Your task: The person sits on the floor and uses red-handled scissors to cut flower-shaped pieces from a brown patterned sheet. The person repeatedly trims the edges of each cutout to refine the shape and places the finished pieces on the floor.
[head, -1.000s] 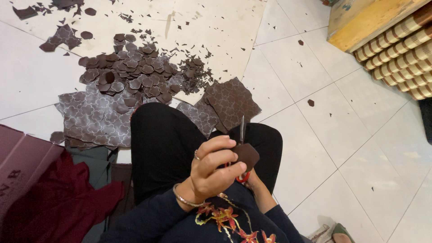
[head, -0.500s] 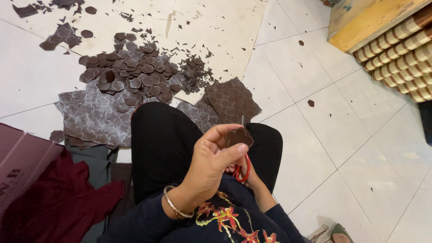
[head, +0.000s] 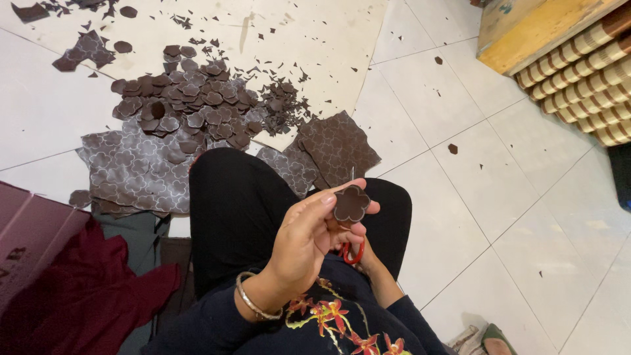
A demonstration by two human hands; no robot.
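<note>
Since half a second ago, we see the left hand has turned the brown flower flat toward us, so its lobed outline now shows whole instead of edge-on. Thumb and fingers of that hand pinch the flower at its lower rim, holding it above the lap. Just under the pinch, red scissors sit in the right hand, which is mostly hidden behind the left; it seems closed through the handle loop, though we cannot tell for sure. A thin blade tip rises just behind the flower. Beyond the grip, on the floor, lie patterned sheets, and farther still a pile of cut flowers with scraps beside it.
</note>
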